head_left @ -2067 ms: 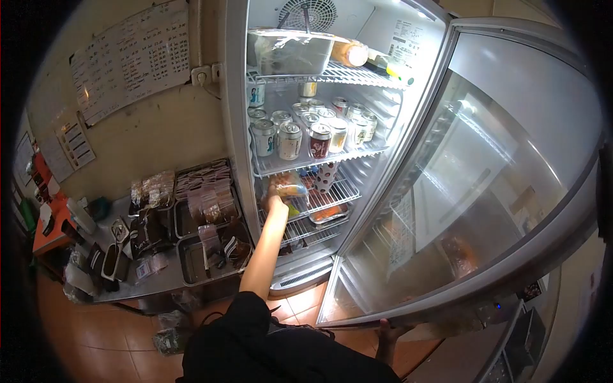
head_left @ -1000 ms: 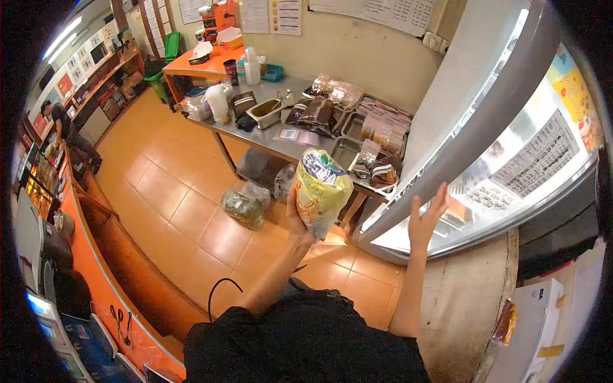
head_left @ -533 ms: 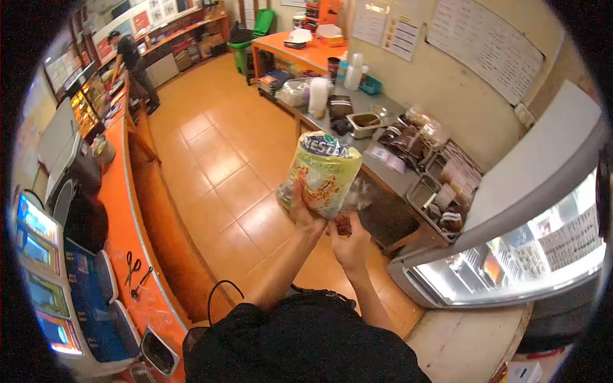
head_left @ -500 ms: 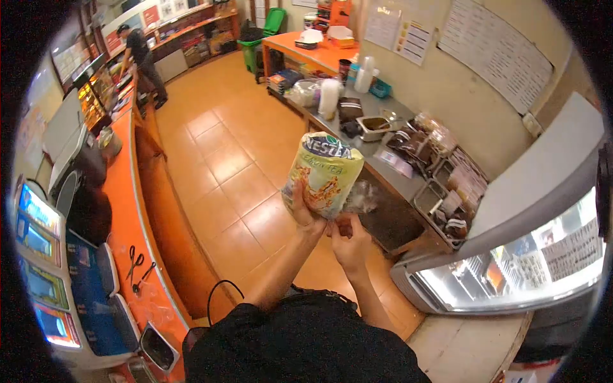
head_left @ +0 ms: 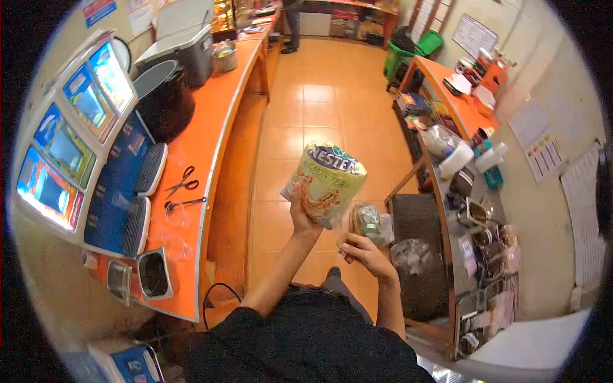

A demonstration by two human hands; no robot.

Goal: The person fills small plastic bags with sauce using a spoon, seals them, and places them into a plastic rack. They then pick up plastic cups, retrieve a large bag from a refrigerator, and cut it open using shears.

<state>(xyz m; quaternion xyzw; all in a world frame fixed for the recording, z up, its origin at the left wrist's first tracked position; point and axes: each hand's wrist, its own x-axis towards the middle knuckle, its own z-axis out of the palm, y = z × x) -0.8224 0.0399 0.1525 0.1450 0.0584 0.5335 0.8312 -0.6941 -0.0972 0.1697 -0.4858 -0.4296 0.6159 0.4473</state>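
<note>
My left hand is wrapped around a yellow Nestea lemon tea pouch, held up in front of my body above the floor. The pouch looks full and its printed front faces me. Just to the right and below it, my right hand is closed with its fingers curled together, apart from the pouch. Whatever those fingers may hold is too small to make out. On the orange counter at my left lie black scissors and a dark long-handled utensil.
Drink dispensers line the left counter, with a metal container at its near end. Along the right runs a steel worktable with cups and packets. Plastic bags sit low beside it. A person stands far ahead.
My view has turned left toward the orange counter. The right hand has drawn away from the pouch's lower edge, while the left keeps its hold on the pouch.
</note>
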